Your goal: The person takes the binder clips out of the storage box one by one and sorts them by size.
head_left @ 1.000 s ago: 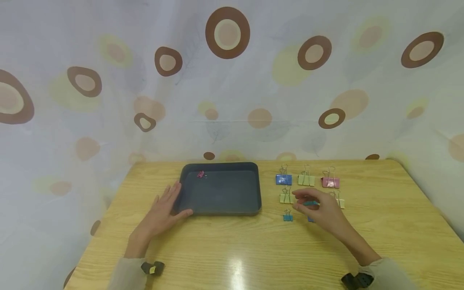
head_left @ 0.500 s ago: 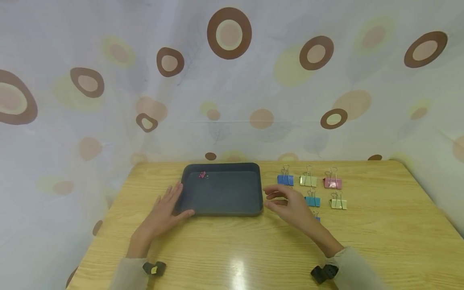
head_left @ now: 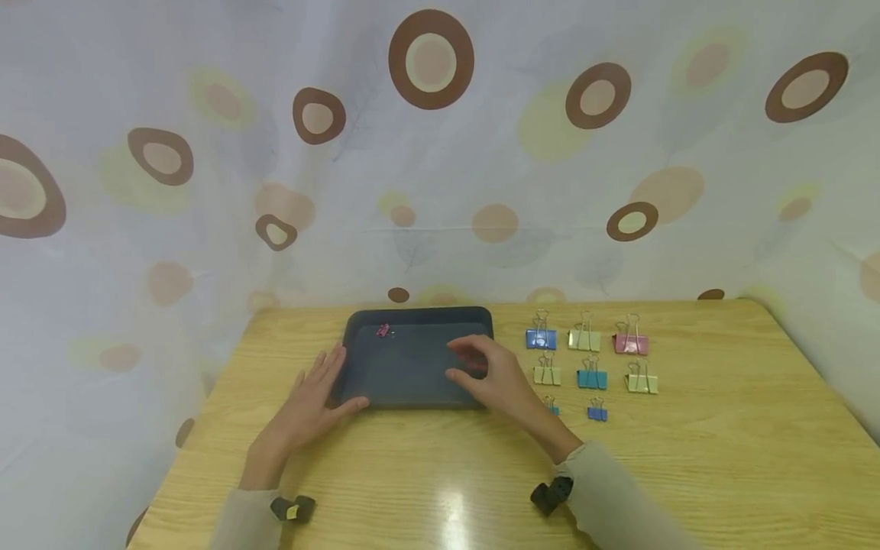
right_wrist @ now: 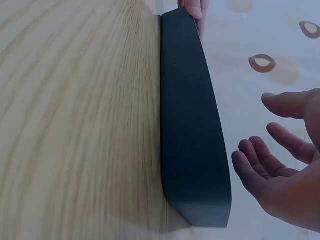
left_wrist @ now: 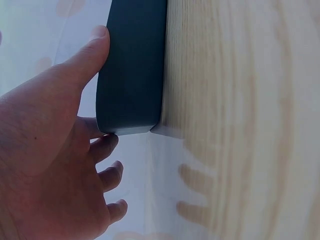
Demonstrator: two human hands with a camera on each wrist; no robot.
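Observation:
A dark grey tray (head_left: 419, 374) lies on the wooden table, with one small pink binder clip (head_left: 383, 330) near its back left corner. My left hand (head_left: 305, 409) rests against the tray's front left corner, its fingers extended along the side and the thumb at the front rim. In the left wrist view the thumb and index finger meet the tray's edge. Over the tray's right part hovers my right hand (head_left: 498, 374), thumb and fingers parted with nothing between them, as the right wrist view also shows.
Right of the tray, binder clips stand in rows: blue (head_left: 541, 339), pale yellow and pink (head_left: 630, 344) at the back, a teal clip (head_left: 592, 379) between two pale yellow ones, then small teal and blue (head_left: 597, 413) ones in front. Patterned cloth (head_left: 426, 191) hangs behind the table.
My right hand has moved left from among the binder clips to over the tray, and its thumb and fingers now stand wider apart. My left hand has stayed at the tray's corner.

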